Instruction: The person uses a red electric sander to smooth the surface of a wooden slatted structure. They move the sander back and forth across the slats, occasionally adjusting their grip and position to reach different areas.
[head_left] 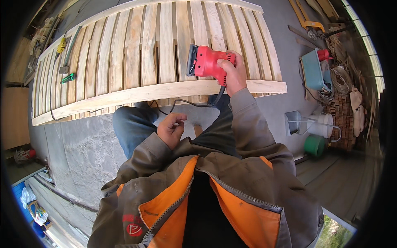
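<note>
Grey concrete floor (pixel 82 153) is surrounding a slatted wooden panel (pixel 167 49); above its slats, the right hand's (pixel 235 74) fingers are wrapping a red power sander (pixel 211 62), while the left hand (pixel 170 130) is hanging empty, fingers half-curled. Catching on the front rail (pixel 161 91), the black cord (pixel 197 106) could be jerking the sander. One panel, one sander, one cord are showing.

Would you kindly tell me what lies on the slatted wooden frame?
A hammer-like tool, a yellow item and a green item; the right hand holds a red power tool over it, hiding parts of some slats.
</note>
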The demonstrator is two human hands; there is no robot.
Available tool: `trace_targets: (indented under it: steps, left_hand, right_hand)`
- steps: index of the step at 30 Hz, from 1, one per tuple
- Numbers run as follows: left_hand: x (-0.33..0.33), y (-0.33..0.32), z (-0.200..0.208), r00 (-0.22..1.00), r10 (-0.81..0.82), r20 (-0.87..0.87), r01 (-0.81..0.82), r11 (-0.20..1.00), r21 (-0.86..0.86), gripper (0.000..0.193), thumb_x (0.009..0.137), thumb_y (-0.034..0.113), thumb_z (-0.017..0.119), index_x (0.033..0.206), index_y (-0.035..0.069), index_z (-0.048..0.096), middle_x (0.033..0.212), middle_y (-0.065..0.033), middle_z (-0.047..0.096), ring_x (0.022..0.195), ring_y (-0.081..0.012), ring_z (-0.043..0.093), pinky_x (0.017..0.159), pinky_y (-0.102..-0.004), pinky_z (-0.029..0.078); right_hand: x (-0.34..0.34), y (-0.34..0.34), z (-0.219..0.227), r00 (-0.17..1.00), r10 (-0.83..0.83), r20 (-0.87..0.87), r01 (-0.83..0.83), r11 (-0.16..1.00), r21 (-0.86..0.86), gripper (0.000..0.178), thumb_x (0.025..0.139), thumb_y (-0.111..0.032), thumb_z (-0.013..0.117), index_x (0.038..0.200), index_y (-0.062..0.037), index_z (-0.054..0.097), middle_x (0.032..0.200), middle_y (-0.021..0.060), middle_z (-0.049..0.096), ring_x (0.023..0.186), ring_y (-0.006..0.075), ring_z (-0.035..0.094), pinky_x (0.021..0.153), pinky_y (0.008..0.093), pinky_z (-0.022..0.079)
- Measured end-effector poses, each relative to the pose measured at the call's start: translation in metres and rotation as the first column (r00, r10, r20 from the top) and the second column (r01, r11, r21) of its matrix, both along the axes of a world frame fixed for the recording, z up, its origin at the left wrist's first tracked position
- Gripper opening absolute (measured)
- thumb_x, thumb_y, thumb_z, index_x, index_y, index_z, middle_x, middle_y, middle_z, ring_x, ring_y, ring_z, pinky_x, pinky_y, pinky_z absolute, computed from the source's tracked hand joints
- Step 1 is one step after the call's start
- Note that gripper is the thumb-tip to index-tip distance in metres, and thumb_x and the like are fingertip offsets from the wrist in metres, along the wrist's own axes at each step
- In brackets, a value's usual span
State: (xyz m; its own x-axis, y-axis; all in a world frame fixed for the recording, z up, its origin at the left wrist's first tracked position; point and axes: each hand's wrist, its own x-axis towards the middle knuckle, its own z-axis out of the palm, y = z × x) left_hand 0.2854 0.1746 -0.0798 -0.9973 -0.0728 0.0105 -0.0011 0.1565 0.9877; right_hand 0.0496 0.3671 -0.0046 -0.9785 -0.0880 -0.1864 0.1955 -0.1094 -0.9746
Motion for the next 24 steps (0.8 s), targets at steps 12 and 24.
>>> trace_targets:
  steps: [12,24]
  left_hand:
    - [-0.007,-0.010,-0.024,0.995,0.041,0.096,-0.043,0.999,0.019,0.028,0.098,-0.008,0.063,0.123,0.003,0.070,0.112,-0.0072,0.072,0.097,-0.0133,0.069,0.081,-0.0289,0.059]
    - [-0.010,-0.009,-0.037,0.985,0.035,0.166,-0.040,0.999,0.024,0.026,0.099,-0.008,0.063,0.122,0.002,0.070,0.114,-0.0065,0.074,0.102,-0.0123,0.067,0.085,-0.0274,0.057]
  right_hand:
    - [-0.028,-0.029,-0.053,0.986,0.136,-0.095,-0.096,0.935,0.343,0.068,0.077,-0.034,0.083,0.131,0.0002,0.060,0.112,0.0161,0.073,0.101,0.0275,0.072,0.090,0.0398,0.058]
    - [-0.060,-0.042,-0.049,0.989,0.144,0.029,-0.142,0.888,0.438,0.063,0.075,-0.038,0.080,0.123,-0.0004,0.064,0.112,0.0178,0.076,0.104,0.0337,0.074,0.093,0.0424,0.059]
